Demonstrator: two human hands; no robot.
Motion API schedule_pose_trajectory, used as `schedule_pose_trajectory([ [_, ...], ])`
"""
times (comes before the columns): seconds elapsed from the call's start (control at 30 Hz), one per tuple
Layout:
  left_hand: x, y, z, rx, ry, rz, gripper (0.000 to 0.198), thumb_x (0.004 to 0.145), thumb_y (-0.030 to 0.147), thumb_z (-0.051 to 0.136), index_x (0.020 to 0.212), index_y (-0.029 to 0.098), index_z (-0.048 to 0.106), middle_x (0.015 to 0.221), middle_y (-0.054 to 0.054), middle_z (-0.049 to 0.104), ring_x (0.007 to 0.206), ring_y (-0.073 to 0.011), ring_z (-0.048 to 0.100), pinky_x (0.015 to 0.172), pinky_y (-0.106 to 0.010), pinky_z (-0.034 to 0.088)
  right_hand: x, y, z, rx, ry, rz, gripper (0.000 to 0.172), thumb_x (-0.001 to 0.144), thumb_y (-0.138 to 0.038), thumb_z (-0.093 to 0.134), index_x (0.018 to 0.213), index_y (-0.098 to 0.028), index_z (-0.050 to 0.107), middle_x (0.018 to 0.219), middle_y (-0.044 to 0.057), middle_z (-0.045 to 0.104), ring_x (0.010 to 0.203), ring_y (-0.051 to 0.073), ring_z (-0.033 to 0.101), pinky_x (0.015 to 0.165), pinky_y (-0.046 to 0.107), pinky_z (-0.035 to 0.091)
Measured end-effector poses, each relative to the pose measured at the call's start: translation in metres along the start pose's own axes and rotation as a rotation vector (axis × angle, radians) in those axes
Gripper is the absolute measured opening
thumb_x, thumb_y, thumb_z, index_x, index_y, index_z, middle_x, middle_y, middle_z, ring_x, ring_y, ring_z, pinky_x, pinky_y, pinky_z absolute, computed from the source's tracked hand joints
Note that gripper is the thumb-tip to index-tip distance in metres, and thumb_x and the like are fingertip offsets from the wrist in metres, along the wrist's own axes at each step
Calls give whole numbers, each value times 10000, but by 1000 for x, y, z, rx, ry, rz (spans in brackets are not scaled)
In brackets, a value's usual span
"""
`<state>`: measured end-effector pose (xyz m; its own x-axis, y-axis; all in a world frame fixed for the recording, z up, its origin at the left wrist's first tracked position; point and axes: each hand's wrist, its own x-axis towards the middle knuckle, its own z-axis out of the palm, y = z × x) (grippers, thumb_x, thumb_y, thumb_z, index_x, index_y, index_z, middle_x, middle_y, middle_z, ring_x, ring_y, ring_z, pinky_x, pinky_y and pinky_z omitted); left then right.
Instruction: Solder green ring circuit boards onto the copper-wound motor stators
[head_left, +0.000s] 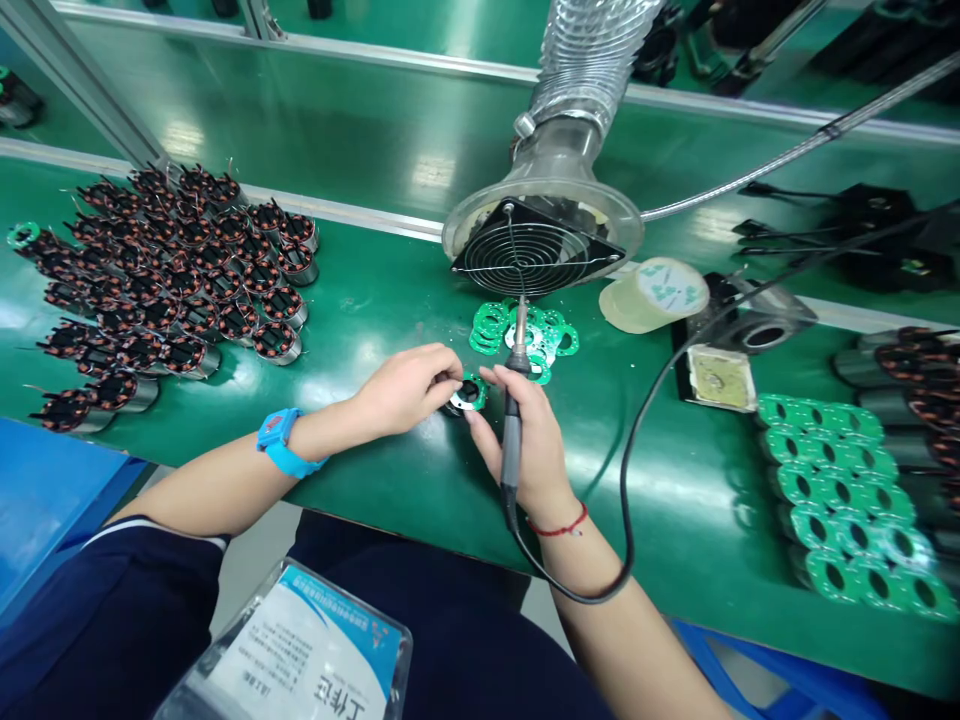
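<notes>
A motor stator with a green-and-white ring circuit board [468,395] on top stands on the bench between my hands. At its left edge, my left hand [411,388] has thumb and forefinger pinched together; what lies in the pinch is too small to make out. My right hand [534,440] is closed around a soldering iron [512,440], whose tip points away from me toward the loose boards. That hand's thumb and forefinger also reach to the right side of the stator. Just beyond are several loose green ring circuit boards [491,325].
A fume extractor with a fan grille [525,250] hangs over the loose boards. Many wound stators [187,275] stand at left. To the right are a cream-coloured roll [654,295], a soldering-iron stand [765,325] with sponge [721,378], and rows of board-topped stators [847,495]. The iron's cable [628,500] loops over my right forearm.
</notes>
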<state>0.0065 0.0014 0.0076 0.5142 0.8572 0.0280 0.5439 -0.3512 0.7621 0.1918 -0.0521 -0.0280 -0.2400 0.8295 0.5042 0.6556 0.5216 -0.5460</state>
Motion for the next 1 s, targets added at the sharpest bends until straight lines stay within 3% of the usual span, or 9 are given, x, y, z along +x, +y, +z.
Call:
schedule_pose_trajectory([
  [0.2,6,-9,5,-292,-23,-109,54,839,155,554,803,151,594,724,15,608,667,-107,534,624,-227,395,5,-14,-2,-41,-42,-182,661,877,-186,573,1455,-325,284,1272,79,633,1197,277,549,933,480,479],
  [0.47,7,-9,-1,-391,-62,-208,59,810,130,536,772,140,581,691,28,584,640,-94,513,619,-224,400,4,-14,-1,-183,-6,-99,493,877,-174,568,1348,-257,446,1115,81,708,1086,266,597,879,420,471],
  [0.67,9,-9,1,-398,-62,-253,76,793,107,496,751,152,541,666,39,540,615,-89,480,596,-227,381,4,-12,-3,-49,27,-91,409,900,-141,542,1297,-225,498,1064,63,736,1003,222,654,898,392,492],
  [0.83,8,-11,2,-339,-62,-261,74,807,120,482,762,160,526,657,41,533,604,-90,472,588,-229,366,-4,-10,-8,145,206,101,398,928,-229,550,1324,-247,515,946,37,758,981,237,693,888,427,517],
  [1.0,7,-12,3,-284,-64,-269,75,814,137,463,770,168,515,659,34,553,600,-97,478,585,-237,357,-11,-8,-9,390,375,200,243,942,-347,531,1122,-235,650,707,-10,683,612,190,690,665,381,545],
])
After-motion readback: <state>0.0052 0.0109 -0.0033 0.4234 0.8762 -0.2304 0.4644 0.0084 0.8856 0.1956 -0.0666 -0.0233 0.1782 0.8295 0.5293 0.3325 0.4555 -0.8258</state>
